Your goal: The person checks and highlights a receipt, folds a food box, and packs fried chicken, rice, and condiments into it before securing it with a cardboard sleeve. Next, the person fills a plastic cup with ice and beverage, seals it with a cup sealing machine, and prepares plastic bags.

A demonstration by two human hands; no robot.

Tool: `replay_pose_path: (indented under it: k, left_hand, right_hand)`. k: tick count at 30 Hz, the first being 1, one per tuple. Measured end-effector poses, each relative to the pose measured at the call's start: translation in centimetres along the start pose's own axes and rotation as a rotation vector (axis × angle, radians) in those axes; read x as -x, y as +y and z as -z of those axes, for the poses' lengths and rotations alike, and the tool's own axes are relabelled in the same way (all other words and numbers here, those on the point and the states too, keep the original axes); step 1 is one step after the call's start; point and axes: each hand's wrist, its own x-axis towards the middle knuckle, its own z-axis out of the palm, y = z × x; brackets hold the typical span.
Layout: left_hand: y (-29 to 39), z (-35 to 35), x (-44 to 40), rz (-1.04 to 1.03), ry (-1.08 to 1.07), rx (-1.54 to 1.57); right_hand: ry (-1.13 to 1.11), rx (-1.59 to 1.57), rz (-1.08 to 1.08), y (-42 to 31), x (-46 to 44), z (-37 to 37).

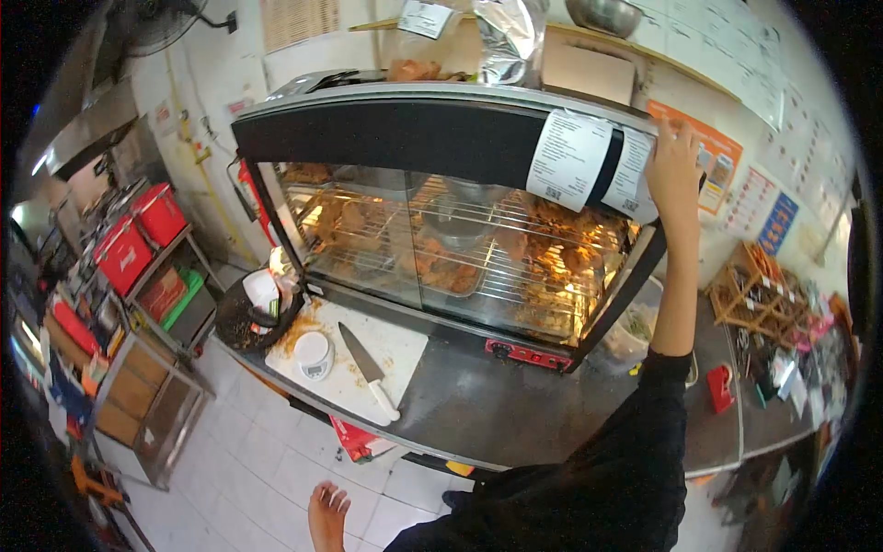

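Observation:
My right hand point(674, 170) is raised to the top right corner of the glass food warmer point(386, 138), its fingers at the edge beside a printed receipt point(631, 175). Whether the fingers pinch that receipt is hard to make out. Another receipt point(569, 158) hangs just to the left. Behind the glass, pieces of fried food point(446, 269) lie on wire racks. Low in the view, my left hand point(328, 515) hangs over the floor with its fingers apart and nothing in it.
On the counter, a white cutting board point(409, 354) bears a knife point(361, 359) and a small white scale point(314, 353). A dark pan point(237, 317) stands left of it. At the right are a red tape dispenser point(720, 387) and a wicker basket point(750, 294).

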Motion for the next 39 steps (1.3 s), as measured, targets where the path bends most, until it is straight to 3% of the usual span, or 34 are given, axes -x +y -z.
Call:
replay_pose_path:
  k: [1,2,4,6,8,10,14,15,16,18,19,20,21,22,23,25,28,32,36,37,39]
  left_hand:
    - [0.6,1.4,-0.2,0.014,0.053,0.031]
    - [0.9,2.8,0.1,0.028,0.046,0.013]
    - [1.2,4.9,2.4,-0.016,0.105,-0.098]
    - [0.5,8.9,2.4,0.0,0.142,-0.001]
    - [1.0,10.6,1.5,0.021,0.169,0.08]
    - [2.0,10.5,0.8,0.112,0.244,0.053]
    - [4.1,9.5,-2.4,0.162,-0.093,-0.261]
    - [4.1,7.7,-3.0,0.137,-0.12,-0.379]
    - [2.8,7.2,-4.9,0.162,-0.297,-0.397]
    - [0.3,3.1,-5.1,0.281,-0.661,-0.42]
    - [-1.0,-0.2,-2.7,0.324,-0.802,-0.455]
    - [-2.5,-3.8,-0.4,0.462,-0.907,-0.466]
    - [-3.3,-7.1,2.7,0.61,-1.031,-0.371]
    - [-6.3,-7.4,2.4,0.611,-1.015,-0.683]
    - [-8.2,-8.6,3.5,0.662,-1.234,-0.466]
    - [-9.1,-13.9,9.0,0.786,-1.204,-0.439]
    - [-14.6,-17.5,12.2,1.016,-1.197,-0.359]
    - [-23.0,-22.2,16.9,1.114,-1.184,-0.385]
    - [-35.2,-23.2,20.8,1.304,-1.143,-0.318]
    - [-37.1,-23.9,21.9,1.35,-1.0,-0.366]
    - [-40.6,-25.2,22.0,1.279,-1.085,-0.3]
  right_hand:
    - [0.109,0.051,-0.003,0.2,0.3,0.5]
    - [0.098,0.07,-0.011,0.3,1.1,1.4]
    - [0.138,-0.075,-0.23,-0.1,2.8,3.5]
    - [0.173,-0.023,-0.242,1.8,4.3,1.8]
    - [-0.107,-0.373,-0.336,2.8,6.0,0.5]
    - [-0.141,-1.002,-0.35,3.3,7.5,-1.5]
    - [-0.133,-1.062,-0.589,1.0,11.8,3.1]
    - [-0.342,-0.783,-0.705,-0.3,13.2,6.7]
    - [-0.301,-0.848,-0.561,-0.8,16.6,7.9]
    - [-0.548,-0.673,-0.526,-3.0,25.2,12.7]
    - [-0.616,-0.857,-0.42,-4.6,29.9,15.6]
    - [-0.418,-1.0,-0.066,-6.0,35.1,18.2]
    - [-0.808,-1.164,-0.015,-6.0,40.2,20.8]
    - [-1.004,-1.179,-0.314,-6.9,42.7,25.1]
    - [-1.067,-1.192,-0.395,-6.2,44.0,28.2]
    - [-1.153,-0.973,-0.714,-4.3,47.3,32.6]
    - [-1.13,-0.858,-0.856,1.2,47.7,37.6]
    - [-1.034,-0.83,-0.978,8.7,50.2,41.9]
    - [-1.091,-0.569,-1.152,16.1,53.0,44.7]
    - [-1.001,-0.566,-1.131,17.8,54.6,45.1]
    - [-0.923,-0.549,-1.109,21.3,57.2,45.7]
